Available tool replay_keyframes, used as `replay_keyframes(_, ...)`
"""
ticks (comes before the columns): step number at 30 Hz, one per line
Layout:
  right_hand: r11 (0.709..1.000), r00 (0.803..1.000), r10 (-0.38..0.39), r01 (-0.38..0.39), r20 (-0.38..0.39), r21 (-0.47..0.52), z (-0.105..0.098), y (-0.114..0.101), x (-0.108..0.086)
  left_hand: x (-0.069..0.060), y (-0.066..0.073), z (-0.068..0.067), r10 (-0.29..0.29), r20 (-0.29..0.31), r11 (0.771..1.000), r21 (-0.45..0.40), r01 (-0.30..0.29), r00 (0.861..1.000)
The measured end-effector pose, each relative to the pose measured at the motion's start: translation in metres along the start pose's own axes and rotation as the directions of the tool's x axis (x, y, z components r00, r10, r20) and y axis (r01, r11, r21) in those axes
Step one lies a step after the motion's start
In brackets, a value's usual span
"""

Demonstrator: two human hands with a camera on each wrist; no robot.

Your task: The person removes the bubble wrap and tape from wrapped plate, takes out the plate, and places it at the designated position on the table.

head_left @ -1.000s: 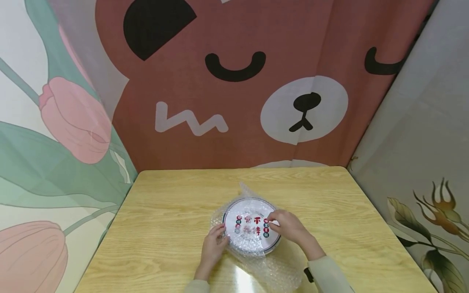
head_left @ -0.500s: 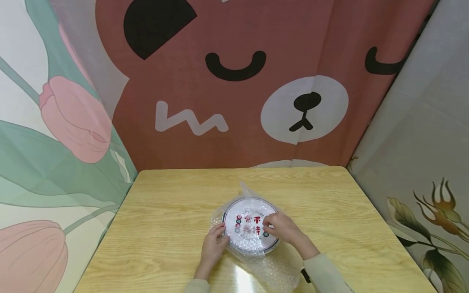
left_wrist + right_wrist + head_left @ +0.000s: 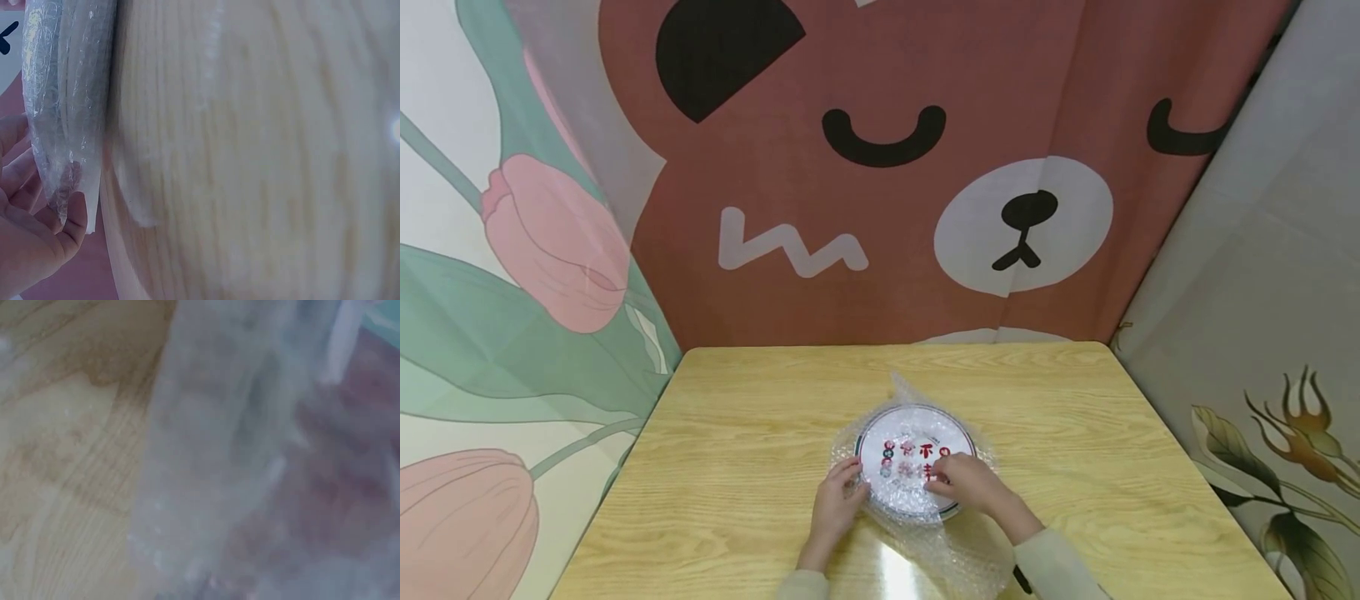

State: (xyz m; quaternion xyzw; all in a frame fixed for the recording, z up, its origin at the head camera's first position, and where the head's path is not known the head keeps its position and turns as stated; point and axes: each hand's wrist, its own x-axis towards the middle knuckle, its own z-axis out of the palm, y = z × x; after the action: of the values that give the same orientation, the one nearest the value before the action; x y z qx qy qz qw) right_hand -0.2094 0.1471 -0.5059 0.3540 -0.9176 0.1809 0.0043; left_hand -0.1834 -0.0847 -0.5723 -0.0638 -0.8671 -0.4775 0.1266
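On the table (image 3: 737, 450), the left hand (image 3: 837, 507) pinches wrap (image 3: 942, 546) around a pack (image 3: 913, 457); over it, the right hand (image 3: 967, 481) has an unclear grip.

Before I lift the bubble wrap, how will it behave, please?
The bubble wrap is probably floppy, since its loose end spreads wrinkled over the table. It looks light, being thin and see-through. It may cling to the round white item it partly covers.

Behind the far edge of the wood-grain table (image 3: 737, 433) hangs a reddish-brown cloth (image 3: 895, 217) with a bear's face (image 3: 977, 258) (its black nose (image 3: 1028, 208) sits on a white muzzle (image 3: 970, 242)). Pink tulips (image 3: 557, 242) cover the cloth along the left edge; a grey cloth (image 3: 1247, 275) bearing an orange-brown flower (image 3: 1306, 433) lines the right.
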Motion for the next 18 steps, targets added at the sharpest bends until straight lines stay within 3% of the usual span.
replay_keyframes(9, 0.994, 0.999, 0.038, -0.038, 0.002, 0.101, 0.007, -0.006, -0.002, 0.0, 0.002, 0.0, -0.006, -0.01, 1.0, -0.014, 0.006, 1.0)
replay_keyframes(18, 0.993, 0.999, 0.032, -0.029, -0.026, 0.116, 0.016, -0.005, 0.0, -0.001, 0.002, 0.0, -0.006, -0.008, 1.0, -0.015, 0.006, 1.0)
